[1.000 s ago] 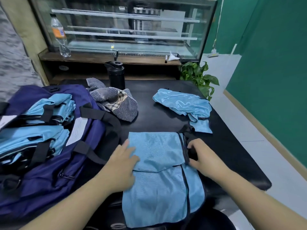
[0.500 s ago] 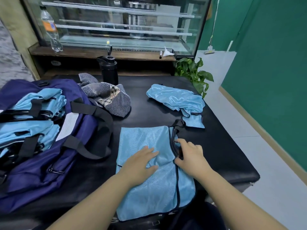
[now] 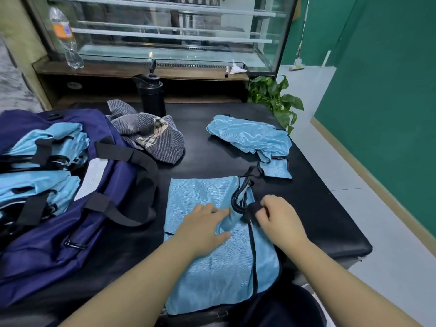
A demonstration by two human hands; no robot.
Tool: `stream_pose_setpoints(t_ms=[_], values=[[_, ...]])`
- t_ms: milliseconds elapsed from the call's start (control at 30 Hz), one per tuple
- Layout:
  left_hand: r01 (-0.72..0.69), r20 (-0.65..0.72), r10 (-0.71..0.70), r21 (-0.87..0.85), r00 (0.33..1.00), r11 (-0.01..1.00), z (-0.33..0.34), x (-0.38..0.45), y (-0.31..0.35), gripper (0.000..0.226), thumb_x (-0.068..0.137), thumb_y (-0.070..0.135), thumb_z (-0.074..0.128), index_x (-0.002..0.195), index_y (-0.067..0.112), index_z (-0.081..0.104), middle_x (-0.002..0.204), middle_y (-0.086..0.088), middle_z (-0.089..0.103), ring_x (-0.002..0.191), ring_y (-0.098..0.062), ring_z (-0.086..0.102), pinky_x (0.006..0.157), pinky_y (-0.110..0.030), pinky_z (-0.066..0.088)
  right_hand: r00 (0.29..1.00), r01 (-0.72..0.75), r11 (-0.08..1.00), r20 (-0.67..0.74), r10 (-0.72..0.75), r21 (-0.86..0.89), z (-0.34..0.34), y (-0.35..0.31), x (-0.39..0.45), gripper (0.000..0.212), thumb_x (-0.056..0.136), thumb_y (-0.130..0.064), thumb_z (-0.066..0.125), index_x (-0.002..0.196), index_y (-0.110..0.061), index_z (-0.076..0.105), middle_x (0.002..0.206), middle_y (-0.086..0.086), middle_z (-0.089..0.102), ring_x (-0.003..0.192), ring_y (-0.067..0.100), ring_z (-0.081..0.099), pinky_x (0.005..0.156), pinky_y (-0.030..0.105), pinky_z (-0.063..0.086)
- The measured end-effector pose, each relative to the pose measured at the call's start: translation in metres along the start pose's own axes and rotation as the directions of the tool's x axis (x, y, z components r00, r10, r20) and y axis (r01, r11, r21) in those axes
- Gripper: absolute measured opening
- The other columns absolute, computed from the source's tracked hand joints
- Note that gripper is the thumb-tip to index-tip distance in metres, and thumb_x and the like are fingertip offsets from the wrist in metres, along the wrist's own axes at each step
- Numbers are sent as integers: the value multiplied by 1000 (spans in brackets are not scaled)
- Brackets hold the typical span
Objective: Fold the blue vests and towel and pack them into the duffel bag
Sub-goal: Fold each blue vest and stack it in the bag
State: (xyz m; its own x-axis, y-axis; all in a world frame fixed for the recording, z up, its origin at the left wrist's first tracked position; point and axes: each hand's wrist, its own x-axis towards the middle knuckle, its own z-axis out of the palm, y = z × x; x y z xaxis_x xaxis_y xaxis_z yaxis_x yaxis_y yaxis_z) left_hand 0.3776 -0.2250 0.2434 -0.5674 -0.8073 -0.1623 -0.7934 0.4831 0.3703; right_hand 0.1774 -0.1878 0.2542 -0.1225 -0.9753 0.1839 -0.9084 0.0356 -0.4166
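Observation:
A light blue vest with black trim lies flat on the black table, its near end hanging over the front edge. My left hand presses flat on its middle. My right hand pinches the vest's black-trimmed right edge, which is lifted and bunched toward the centre. A second blue vest lies crumpled at the far right of the table. The navy duffel bag sits open on the left with several folded blue vests inside. A grey striped towel lies heaped behind the bag.
A black bottle stands at the table's far edge. Behind it are a wooden shelf with a plastic water bottle and a glass display case. A green plant stands beyond the table's right corner, near a green wall.
My left hand slid right from the vest's left edge to its middle. My right hand pulled the vest's right edge inward and lifted it into a bunch.

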Motion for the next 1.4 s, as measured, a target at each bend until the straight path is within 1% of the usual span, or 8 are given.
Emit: stream_pose_setpoints(t_ms=[133, 233, 500, 667, 867, 1167, 1300, 1400], values=[[-5, 13, 4, 77, 1000, 997, -1, 4, 4, 65, 93, 54, 44, 149, 44, 12, 132, 5, 38, 121, -17, 30, 99, -32, 35, 942, -295, 936, -107, 318, 192, -10, 21, 3, 20, 87, -12, 49, 72, -9, 35, 68, 4, 39, 59, 20, 35, 50, 32, 27], [-12, 23, 8, 178, 1000, 984, -1, 6, 11, 62, 95, 53, 40, 147, 48, 7, 137, -2, 35, 123, -23, 30, 98, -36, 37, 951, -307, 942, 4, 309, 133, -11, 33, -1, 13, 88, -8, 48, 98, -15, 44, 76, 5, 53, 64, 21, 50, 52, 33, 35], [-35, 61, 10, 424, 998, 905, 1, 9, 26, 48, 99, 49, 29, 146, 43, 21, 149, -13, 21, 137, -34, 17, 113, -53, 15, 905, -175, 975, 368, 215, -139, -21, 39, 9, 52, 85, -7, 45, 130, -33, 49, 131, -8, 40, 127, 19, 32, 102, 35, 35], [-183, 105, 169, 149, 980, 972, 7, 14, 13, 52, 98, 47, 37, 147, 33, 25, 160, 6, 0, 147, -15, -10, 118, -48, -7, 989, 84, 994, 131, -74, -76, -22, 0, 20, 49, 82, -6, 47, 130, -16, 52, 139, -4, 45, 132, 17, 31, 109, 32, 28], [-327, 14, 341, -248, 940, 912, 7, 16, 14, 41, 97, 34, 46, 138, 31, 44, 138, 16, 46, 120, -4, 43, 110, -29, 27, 964, 224, 913, 218, -155, -341, 8, -22, 40, 30, 92, -27, 42, 95, -11, 68, 108, 1, 62, 107, 23, 53, 87, 34, 39], [40, -160, -50, -68, 986, 997, -41, 48, -51, 40, 97, 12, 44, 136, 23, 47, 141, 2, 44, 130, -21, 39, 108, -34, 32, 984, 132, 943, 159, -86, -306, 2, -40, 84, 29, 96, -38, 48, 112, -13, 48, 114, 3, 50, 111, 23, 43, 90, 36, 32], [228, -40, -225, 80, 974, 970, -57, 68, -82, 39, 98, 23, 47, 137, 24, 43, 139, -1, 42, 130, -26, 37, 106, -44, 33, 860, 187, 928, 510, 3, -322, -1, -40, 113, 49, 92, -23, 54, 138, -19, 37, 135, 3, 47, 129, 24, 36, 109, 46, 20], [223, 4, -223, 5, 975, 975, -64, 79, -100, 19, 89, 26, 62, 107, 25, 55, 109, 0, 53, 113, -25, 49, 99, -41, 40, 767, 215, 900, 636, 85, -379, -2, -35, 129, 32, 90, -20, 53, 121, -17, 48, 120, 4, 54, 111, 26, 48, 98, 43, 34]])
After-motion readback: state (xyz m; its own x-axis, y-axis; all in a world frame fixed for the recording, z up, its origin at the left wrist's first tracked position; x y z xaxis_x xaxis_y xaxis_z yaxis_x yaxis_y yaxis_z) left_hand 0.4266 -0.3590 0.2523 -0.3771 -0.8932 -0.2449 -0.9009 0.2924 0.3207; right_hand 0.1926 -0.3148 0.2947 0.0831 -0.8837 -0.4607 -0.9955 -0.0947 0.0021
